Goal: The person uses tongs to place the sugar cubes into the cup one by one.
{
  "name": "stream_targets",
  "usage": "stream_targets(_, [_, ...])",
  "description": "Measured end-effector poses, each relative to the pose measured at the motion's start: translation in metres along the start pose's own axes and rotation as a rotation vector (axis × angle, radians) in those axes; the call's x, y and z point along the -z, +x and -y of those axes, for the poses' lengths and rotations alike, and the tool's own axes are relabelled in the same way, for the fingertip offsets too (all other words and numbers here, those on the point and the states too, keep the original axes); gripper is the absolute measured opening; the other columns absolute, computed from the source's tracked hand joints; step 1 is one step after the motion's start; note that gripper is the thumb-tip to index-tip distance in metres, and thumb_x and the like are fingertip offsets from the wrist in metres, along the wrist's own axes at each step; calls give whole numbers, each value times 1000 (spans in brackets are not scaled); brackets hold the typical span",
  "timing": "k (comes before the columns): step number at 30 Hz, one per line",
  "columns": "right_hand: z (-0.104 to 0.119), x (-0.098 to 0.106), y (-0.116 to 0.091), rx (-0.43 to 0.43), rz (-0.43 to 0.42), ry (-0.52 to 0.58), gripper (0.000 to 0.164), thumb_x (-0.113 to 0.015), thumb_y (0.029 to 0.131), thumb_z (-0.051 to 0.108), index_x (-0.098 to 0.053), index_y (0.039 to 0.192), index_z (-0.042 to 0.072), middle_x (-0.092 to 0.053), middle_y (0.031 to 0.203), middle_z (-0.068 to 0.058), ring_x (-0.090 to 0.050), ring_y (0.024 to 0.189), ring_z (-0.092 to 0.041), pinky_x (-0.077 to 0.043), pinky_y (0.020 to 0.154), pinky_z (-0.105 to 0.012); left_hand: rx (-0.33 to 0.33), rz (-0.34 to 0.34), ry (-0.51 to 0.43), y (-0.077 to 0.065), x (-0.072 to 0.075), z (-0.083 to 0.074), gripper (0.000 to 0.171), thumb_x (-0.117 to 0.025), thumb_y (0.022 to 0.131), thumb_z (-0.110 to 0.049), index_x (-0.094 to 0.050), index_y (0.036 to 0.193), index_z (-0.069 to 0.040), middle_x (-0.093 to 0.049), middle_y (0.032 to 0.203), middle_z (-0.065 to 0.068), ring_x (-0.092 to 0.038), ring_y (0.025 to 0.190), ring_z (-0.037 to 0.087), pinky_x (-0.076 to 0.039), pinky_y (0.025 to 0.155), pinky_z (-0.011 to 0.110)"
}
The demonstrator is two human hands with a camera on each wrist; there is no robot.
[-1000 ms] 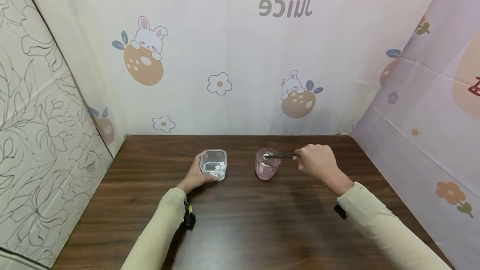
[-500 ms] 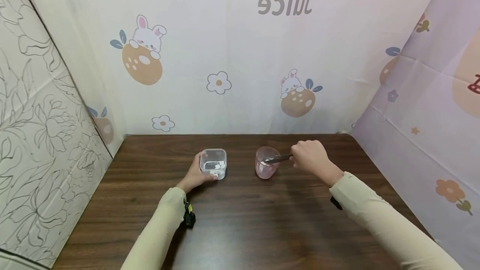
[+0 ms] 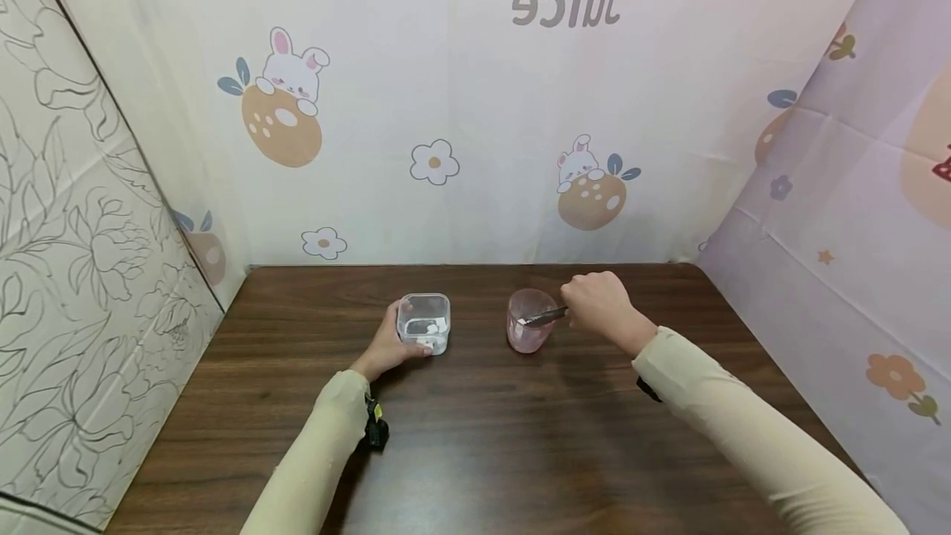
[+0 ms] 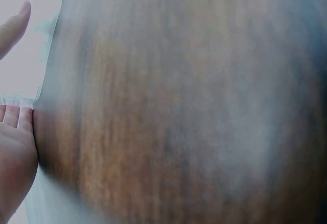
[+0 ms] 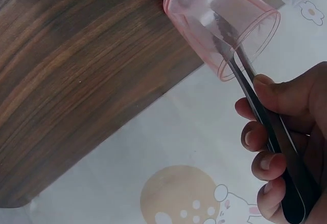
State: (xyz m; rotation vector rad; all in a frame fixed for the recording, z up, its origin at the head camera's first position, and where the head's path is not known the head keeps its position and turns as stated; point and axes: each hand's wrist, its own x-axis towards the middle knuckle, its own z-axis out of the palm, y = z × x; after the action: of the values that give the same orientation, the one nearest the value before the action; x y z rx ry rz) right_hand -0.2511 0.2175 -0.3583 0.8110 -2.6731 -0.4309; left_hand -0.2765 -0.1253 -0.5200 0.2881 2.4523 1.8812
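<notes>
On the left, my left hand (image 3: 386, 347) grips a clear square plastic container (image 3: 423, 312), fingers round its far left side and thumb at the front. Several small white pieces (image 3: 432, 327) lie inside it. My right hand (image 3: 598, 302) holds dark metal tongs (image 3: 548, 317), their tips down inside a translucent pink cup (image 3: 526, 343) that stands upright. In the right wrist view, fingers and thumb wrap the tongs (image 5: 265, 116), whose two arms run close together into the cup (image 5: 191, 35). Something whitish shows at the tips, blurred through the cup wall.
The dark wooden table (image 3: 475, 436) carries the container and cup near its back edge. A printed curtain (image 3: 475, 106) hangs behind, with more fabric walls at both sides. Black wrist cameras (image 3: 376, 428) sit on the sleeves.
My right hand has moved left and slightly away from me, and the tongs' tips have gone from the cup's mouth deeper inside with a white piece. The left hand keeps its place.
</notes>
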Motion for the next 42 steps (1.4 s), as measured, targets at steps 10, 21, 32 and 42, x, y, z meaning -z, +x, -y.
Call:
stream_targets(10, [5, -2, 4, 28, -25, -26, 37, -83, 55, 16, -46, 49, 16, -46, 49, 1, -37, 43, -12, -39, 36, -34, -7, 2, 0, -1, 0, -1, 106, -87, 59, 2, -25, 144, -4, -39, 141, 20, -37, 126, 35, -24, 107, 45])
stream_targets(21, [8, 1, 7, 32, -5, -40, 39, -84, 57, 19, -47, 49, 16, -47, 49, 2, -39, 42, -12, -38, 36, -34, -8, 30, -35, -9, 3, -17, 102, -84, 62, 5, -23, 144, 3, -36, 141, 27, -34, 127, 42, -22, 107, 51])
stream_targets(32, [6, 2, 5, 8, -8, -29, 42, -82, 60, 16, -42, 47, 17, -40, 47, 3, -29, 45, -10, -36, 36, -31, 8, 4, 7, -3, -1, -1, 105, -87, 60, 2, -24, 144, -5, -37, 142, 20, -35, 128, 36, -24, 107, 46])
stream_targets(42, [-3, 14, 7, -44, 25, 20, 36, -82, 67, 22, -51, 50, 16, -48, 50, 1, -43, 42, -14, -41, 38, -36, 0, 29, -29, -10, 3, -24, 102, -85, 61, 6, -24, 143, 5, -36, 141, 28, -33, 128, 42, -22, 108, 51])
